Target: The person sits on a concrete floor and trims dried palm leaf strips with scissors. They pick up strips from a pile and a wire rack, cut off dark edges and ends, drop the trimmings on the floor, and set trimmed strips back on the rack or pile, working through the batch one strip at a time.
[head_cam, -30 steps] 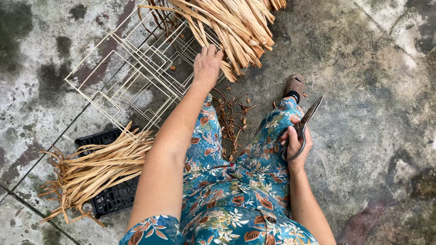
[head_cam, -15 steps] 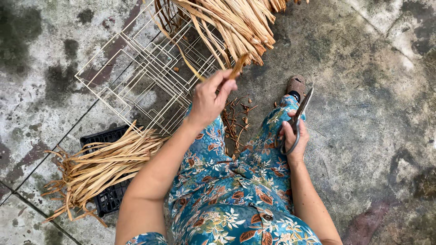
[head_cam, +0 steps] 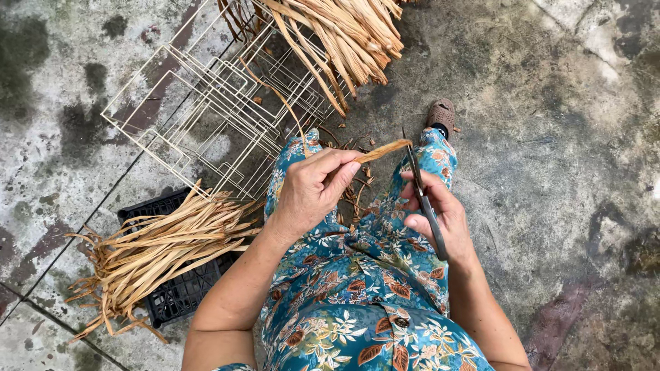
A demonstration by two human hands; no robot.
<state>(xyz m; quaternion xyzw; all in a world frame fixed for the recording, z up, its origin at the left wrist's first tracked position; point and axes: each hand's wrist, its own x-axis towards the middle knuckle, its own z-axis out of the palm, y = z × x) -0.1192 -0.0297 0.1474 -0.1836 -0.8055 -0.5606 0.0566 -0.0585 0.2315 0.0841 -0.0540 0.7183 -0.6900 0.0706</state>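
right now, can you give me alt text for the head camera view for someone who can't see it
Seen from above, a seated person's left hand pinches a dried leaf strip toward scissors held in the right hand. A bundle of strips lies on a black crate beside white wire racks on stained concrete.

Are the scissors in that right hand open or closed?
Open: the scissors in the right hand show blades parted around the leaf strip's end.
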